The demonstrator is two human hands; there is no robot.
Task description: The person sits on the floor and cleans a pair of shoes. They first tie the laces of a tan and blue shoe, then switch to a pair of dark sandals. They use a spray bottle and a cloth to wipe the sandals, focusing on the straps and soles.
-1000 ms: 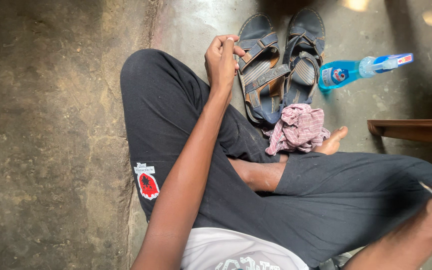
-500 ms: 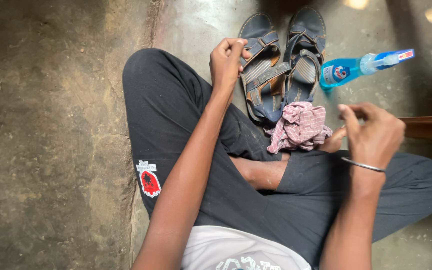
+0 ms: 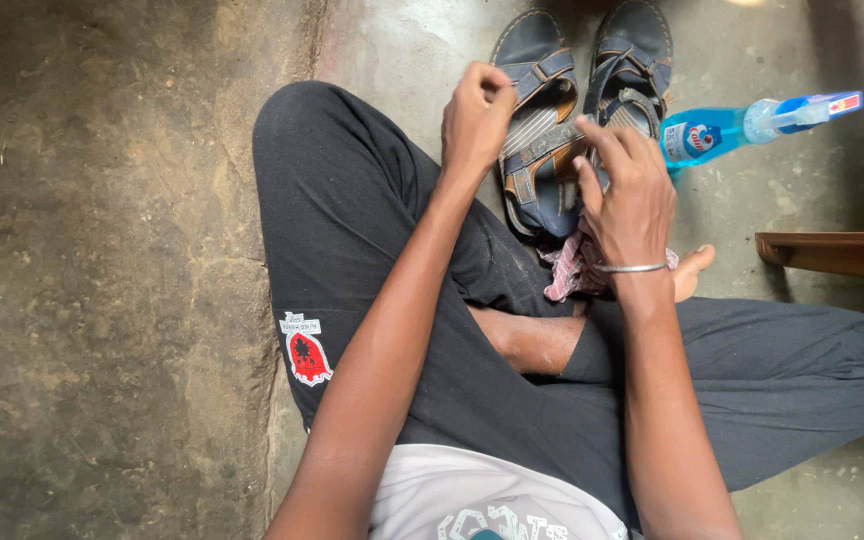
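Right hand (image 3: pixel 627 190) has swung in from out by the knee and now sits over the sandals (image 3: pixel 572 120), fingers spread loose, touching the straps but not clamped on anything. Left hand (image 3: pixel 474 115) is curled shut, pinching the near sandal's strap, probably to keep it steady. Both sandals lie on the concrete floor (image 3: pixel 102 250) past the crossed legs. Crumpled pink rag (image 3: pixel 567 275) sits under the right wrist, blue spray bottle (image 3: pixel 722 130) just beside the sandals, handy.

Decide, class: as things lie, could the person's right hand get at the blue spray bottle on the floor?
Probably yes. The right hand hovers over the sandals, and the blue spray bottle lies just beyond, on its side on bare floor. Nothing stands between them; the wooden edge sits lower, clear of that path.
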